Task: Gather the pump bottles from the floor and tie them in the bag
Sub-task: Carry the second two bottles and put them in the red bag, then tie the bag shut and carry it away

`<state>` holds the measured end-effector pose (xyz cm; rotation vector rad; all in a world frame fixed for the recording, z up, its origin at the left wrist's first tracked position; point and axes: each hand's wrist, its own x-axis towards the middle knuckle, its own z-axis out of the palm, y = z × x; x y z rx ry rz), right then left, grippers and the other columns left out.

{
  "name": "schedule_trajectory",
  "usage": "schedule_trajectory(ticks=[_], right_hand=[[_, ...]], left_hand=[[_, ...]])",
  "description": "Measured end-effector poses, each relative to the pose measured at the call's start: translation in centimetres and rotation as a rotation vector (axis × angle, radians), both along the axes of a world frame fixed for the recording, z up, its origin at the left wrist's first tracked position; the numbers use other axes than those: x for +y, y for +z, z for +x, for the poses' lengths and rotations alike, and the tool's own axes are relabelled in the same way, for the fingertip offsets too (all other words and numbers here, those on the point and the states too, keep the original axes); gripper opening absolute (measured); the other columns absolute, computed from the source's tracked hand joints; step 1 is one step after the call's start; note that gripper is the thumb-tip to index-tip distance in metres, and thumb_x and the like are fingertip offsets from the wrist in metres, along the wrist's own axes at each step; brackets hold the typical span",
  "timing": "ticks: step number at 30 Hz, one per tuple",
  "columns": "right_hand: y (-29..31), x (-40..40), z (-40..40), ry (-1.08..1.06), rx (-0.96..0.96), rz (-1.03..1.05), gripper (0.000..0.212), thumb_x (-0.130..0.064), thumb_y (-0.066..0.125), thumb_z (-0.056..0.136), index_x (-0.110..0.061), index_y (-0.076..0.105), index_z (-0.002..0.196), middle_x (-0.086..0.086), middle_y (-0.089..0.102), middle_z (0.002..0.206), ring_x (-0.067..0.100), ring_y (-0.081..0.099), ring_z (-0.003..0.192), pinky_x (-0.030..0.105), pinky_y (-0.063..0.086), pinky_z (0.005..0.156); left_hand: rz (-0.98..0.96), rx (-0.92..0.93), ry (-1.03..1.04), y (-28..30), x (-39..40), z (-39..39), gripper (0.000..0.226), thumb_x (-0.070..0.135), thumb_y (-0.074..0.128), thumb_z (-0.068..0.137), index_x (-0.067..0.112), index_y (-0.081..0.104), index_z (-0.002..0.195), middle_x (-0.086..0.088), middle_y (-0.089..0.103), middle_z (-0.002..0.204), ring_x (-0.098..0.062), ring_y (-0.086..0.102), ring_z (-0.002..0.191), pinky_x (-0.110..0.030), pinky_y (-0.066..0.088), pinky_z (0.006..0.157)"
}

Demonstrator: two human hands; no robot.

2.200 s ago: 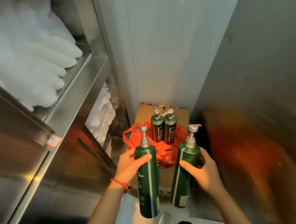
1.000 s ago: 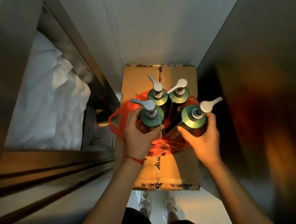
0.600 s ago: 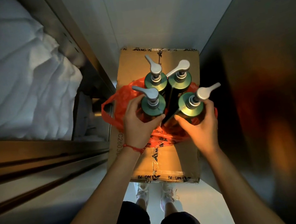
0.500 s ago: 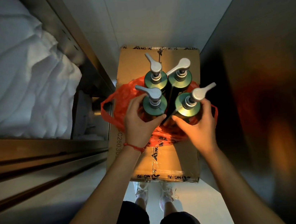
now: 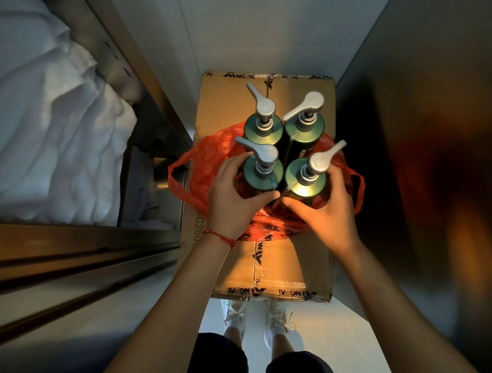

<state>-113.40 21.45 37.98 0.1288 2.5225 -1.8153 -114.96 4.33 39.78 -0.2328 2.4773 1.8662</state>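
Note:
Several green pump bottles with silver pump heads stand upright in an orange plastic bag on a cardboard box. My left hand wraps the near-left bottle. My right hand cups the near-right bottle from the front and right. Behind them stand the far-left bottle and the far-right bottle, touching each other. The bag's handles lie loose at the left and at the right handle loop.
A steel shelf rack stands close on the left, with white folded linen on a shelf. A dark metal wall closes the right side and a white wall the back. My feet stand on the white floor before the box.
Both bottles have come down from mid-air into the bag beside the two standing there. My head has tilted down over the box. In the last half second the hands have barely moved.

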Motion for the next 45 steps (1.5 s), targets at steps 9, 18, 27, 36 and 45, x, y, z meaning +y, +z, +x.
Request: schedule_trajectory(ticks=[9, 18, 27, 36, 45], right_hand=[[0.7, 0.0, 0.2, 0.008, 0.008, -0.003, 0.071, -0.029, 0.079, 0.063, -0.034, 0.041, 0.123, -0.037, 0.048, 0.113, -0.024, 0.044, 0.107, -0.004, 0.031, 0.083], [1.3, -0.1, 0.8, 0.025, 0.015, 0.020, 0.069, -0.027, 0.079, 0.064, -0.036, 0.042, 0.122, -0.043, 0.045, 0.114, -0.024, 0.040, 0.111, -0.004, 0.029, 0.087], [1.8, -0.3, 1.2, 0.008, -0.018, 0.010, 0.071, -0.022, 0.080, 0.065, -0.033, 0.043, 0.124, -0.038, 0.047, 0.114, -0.022, 0.041, 0.111, -0.003, 0.030, 0.088], [2.5, 1.4, 2.6, -0.108, -0.072, 0.042, 0.066, -0.021, 0.077, 0.071, -0.027, 0.046, 0.129, -0.009, 0.052, 0.129, -0.004, 0.049, 0.117, 0.014, 0.039, 0.098], [0.2, 5.4, 2.0, -0.381, -0.121, 0.207, 0.042, -0.019, 0.063, 0.085, -0.013, 0.054, 0.125, 0.007, 0.060, 0.123, 0.012, 0.052, 0.112, 0.022, 0.038, 0.091]], left_hand=[[-0.041, -0.024, -0.009, 0.6, -0.4, 0.1, 0.072, 0.011, 0.084, 0.057, 0.008, 0.051, 0.121, -0.011, 0.056, 0.121, -0.022, 0.051, 0.114, -0.040, 0.044, 0.099], [0.002, -0.055, -0.004, 1.2, -0.8, 0.8, 0.073, 0.007, 0.082, 0.061, 0.004, 0.047, 0.125, -0.015, 0.056, 0.123, -0.024, 0.050, 0.117, -0.045, 0.042, 0.100], [0.036, -0.074, -0.004, 1.1, -1.3, 1.3, 0.079, 0.009, 0.081, 0.061, 0.008, 0.042, 0.130, -0.012, 0.053, 0.130, -0.022, 0.046, 0.124, -0.049, 0.039, 0.103], [0.120, -0.117, 0.044, 1.7, -2.9, 2.8, 0.075, 0.006, 0.078, 0.065, 0.022, 0.043, 0.130, -0.003, 0.052, 0.129, -0.014, 0.048, 0.121, -0.036, 0.043, 0.101], [-0.012, -0.143, 0.435, -1.5, -7.5, 2.1, 0.044, 0.010, 0.065, 0.081, 0.010, 0.053, 0.123, -0.013, 0.060, 0.121, -0.023, 0.054, 0.114, -0.033, 0.042, 0.096]])
